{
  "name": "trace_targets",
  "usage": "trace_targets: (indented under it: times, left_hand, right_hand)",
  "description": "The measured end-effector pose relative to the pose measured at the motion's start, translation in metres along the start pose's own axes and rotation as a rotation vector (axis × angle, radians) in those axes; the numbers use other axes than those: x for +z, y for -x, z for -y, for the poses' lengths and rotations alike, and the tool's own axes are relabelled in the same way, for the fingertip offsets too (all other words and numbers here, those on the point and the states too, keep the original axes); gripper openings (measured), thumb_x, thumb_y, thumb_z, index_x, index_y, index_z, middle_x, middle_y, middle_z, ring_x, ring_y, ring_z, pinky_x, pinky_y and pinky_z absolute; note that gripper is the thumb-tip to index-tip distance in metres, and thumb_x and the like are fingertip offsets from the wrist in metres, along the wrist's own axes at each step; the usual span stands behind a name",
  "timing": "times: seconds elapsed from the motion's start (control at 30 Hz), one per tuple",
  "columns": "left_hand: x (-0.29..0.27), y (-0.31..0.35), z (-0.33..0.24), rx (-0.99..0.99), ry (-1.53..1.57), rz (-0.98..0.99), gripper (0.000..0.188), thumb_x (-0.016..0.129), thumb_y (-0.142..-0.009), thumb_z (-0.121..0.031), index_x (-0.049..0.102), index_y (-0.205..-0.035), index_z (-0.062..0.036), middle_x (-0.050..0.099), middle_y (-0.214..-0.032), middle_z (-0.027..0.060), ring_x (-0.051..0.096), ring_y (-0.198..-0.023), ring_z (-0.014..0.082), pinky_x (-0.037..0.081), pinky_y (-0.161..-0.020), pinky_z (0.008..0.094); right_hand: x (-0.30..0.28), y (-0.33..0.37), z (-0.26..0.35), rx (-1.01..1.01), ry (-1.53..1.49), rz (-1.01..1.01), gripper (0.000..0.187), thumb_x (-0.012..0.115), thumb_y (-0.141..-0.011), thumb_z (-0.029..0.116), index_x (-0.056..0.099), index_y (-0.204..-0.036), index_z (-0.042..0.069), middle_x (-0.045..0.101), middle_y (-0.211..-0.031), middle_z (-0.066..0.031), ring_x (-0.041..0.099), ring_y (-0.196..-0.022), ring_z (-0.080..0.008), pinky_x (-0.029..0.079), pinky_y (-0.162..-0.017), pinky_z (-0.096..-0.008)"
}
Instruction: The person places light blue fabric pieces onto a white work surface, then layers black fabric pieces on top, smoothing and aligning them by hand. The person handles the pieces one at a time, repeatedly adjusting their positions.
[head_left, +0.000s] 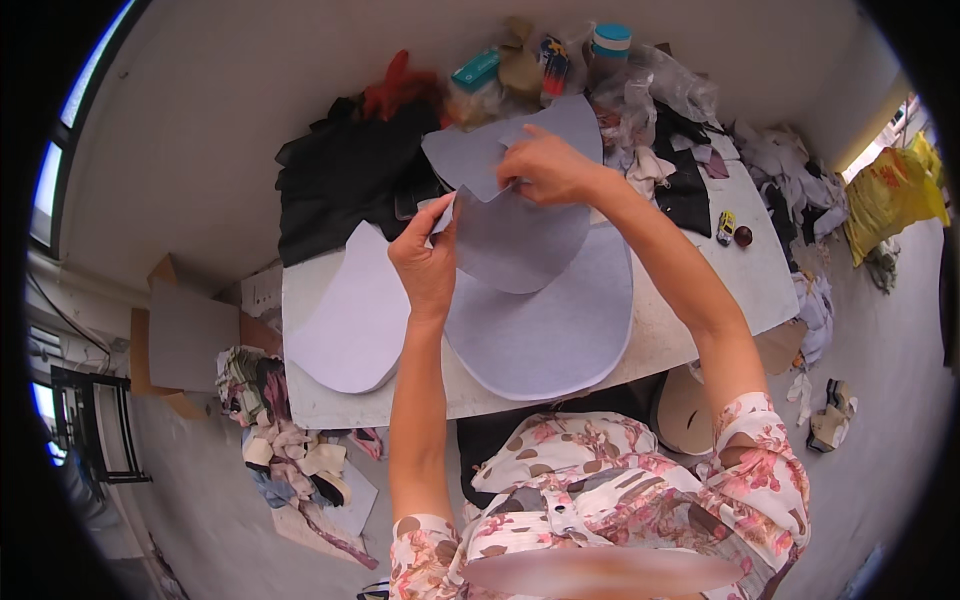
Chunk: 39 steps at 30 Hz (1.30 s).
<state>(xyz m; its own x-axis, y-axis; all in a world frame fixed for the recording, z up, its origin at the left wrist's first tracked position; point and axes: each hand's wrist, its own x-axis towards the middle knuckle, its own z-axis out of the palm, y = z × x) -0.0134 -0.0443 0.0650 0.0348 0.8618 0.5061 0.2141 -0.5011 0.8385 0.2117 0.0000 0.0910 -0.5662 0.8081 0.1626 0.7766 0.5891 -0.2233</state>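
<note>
My left hand (428, 262) pinches the left edge of a curved grey fabric piece (525, 245), which is lifted and bent above the table. The fingers of my right hand (548, 168) are closed on the same piece along its upper edge. Below it lies a stack of rounded grey fabric pieces (545, 345). Another grey part (560, 125) spreads beyond my right hand; whether it joins the held piece is hidden. To the left of my left forearm rests a stack of white, teardrop-shaped pieces (350, 315).
Black fabric (345, 180) covers the table's far left. Along the back are a red cloth (400, 88), a teal box (475, 70), a can (553, 68) and a blue-lidded jar (610, 45). A toy car (726, 227) sits at right. Scraps (300, 460) and a yellow bag (890, 195) flank the table.
</note>
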Motion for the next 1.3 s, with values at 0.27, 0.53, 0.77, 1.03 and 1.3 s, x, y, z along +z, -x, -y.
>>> trace_targets:
  times: [0.27,0.53,0.77,1.03,1.3]
  left_hand:
    - [-0.040,0.003,-0.007,-0.015,0.252,-0.230,0.022,0.066,-0.093,-0.023,0.071,-0.103,-0.0039,0.067,-0.089,-0.0023,0.057,-0.080,0.0027,0.046,-0.075,0.0176]
    - [-0.059,0.015,-0.020,-0.088,0.525,-0.216,0.022,0.063,-0.095,-0.023,0.068,-0.104,-0.0038,0.068,-0.096,0.0004,0.061,-0.084,0.0068,0.049,-0.080,0.0217]
    - [-0.081,0.052,-0.027,-0.264,0.691,-0.078,0.018,0.057,-0.098,-0.015,0.064,-0.109,-0.0028,0.067,-0.103,0.0007,0.061,-0.090,0.0048,0.047,-0.083,0.0198]
    - [-0.082,0.079,-0.018,-0.511,0.697,-0.068,0.018,0.060,-0.097,-0.016,0.064,-0.108,-0.0026,0.067,-0.104,0.0009,0.061,-0.091,0.0060,0.047,-0.082,0.0207]
    - [-0.061,0.072,0.041,-0.664,0.517,-0.047,0.023,0.064,-0.095,-0.023,0.065,-0.105,-0.0022,0.067,-0.095,-0.0013,0.058,-0.078,0.0062,0.045,-0.069,0.0214]
  right_hand:
    - [-0.045,0.099,-0.031,0.383,-0.742,-0.337,0.016,0.071,-0.078,0.010,0.066,-0.093,0.007,0.064,-0.083,0.0026,0.058,-0.083,-0.0077,0.044,-0.090,-0.0275]
    - [-0.024,0.126,0.019,0.307,-1.124,-0.773,0.029,0.065,-0.091,0.025,0.067,-0.111,0.004,0.068,-0.095,0.0012,0.059,-0.090,-0.0068,0.046,-0.084,-0.0223]
    - [-0.009,0.166,0.059,0.428,-1.293,-0.768,0.029,0.059,-0.095,0.022,0.064,-0.115,0.002,0.066,-0.099,0.0005,0.059,-0.089,-0.0057,0.047,-0.080,-0.0204]
    - [0.015,0.185,0.074,0.569,-1.360,-0.713,0.029,0.059,-0.096,0.023,0.063,-0.115,0.002,0.066,-0.099,0.0002,0.059,-0.087,-0.0046,0.048,-0.077,-0.0200]
    - [0.050,0.172,0.052,0.636,-1.205,-0.588,0.030,0.059,-0.096,0.027,0.064,-0.111,0.002,0.064,-0.087,0.0037,0.055,-0.074,-0.0026,0.045,-0.063,-0.0187]
